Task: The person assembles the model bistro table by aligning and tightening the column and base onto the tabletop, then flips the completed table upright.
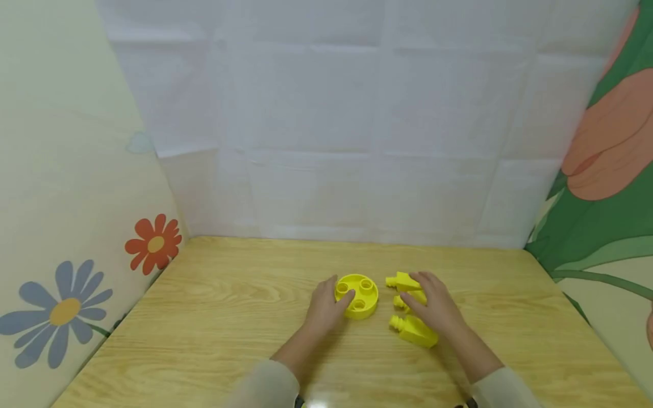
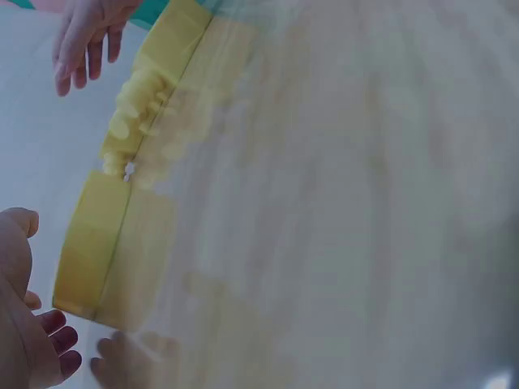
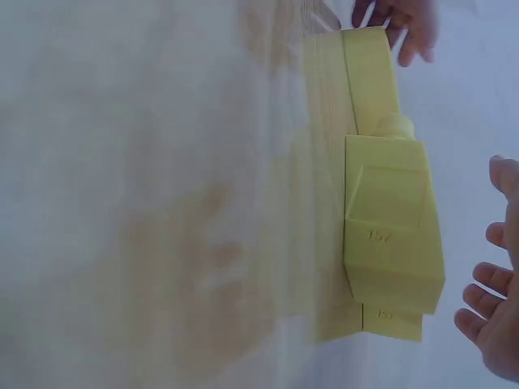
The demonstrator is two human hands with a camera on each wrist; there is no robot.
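A round yellow piece [image 1: 369,297] with three ringed holes lies on the table; the left hand [image 1: 325,307] is at its left side, thumb over the rim, fingers relaxed. To its right lie three yellow pieces with ribbed necks pointing left: a far one [image 1: 406,281], a middle one partly covered by the right hand [image 1: 440,306], and a near one [image 1: 417,332]. The right hand hovers over them, fingers spread. In the left wrist view the left hand [image 2: 28,316] is beside the round piece [image 2: 91,243]; in the right wrist view the right hand [image 3: 499,279] is apart from a numbered piece [image 3: 389,227].
The wooden tabletop [image 1: 229,294] spreads around the pieces. A white creased sheet [image 1: 326,141] hangs behind it. Flower-patterned cloth stands at the left [image 1: 46,170] and the right [image 1: 607,226].
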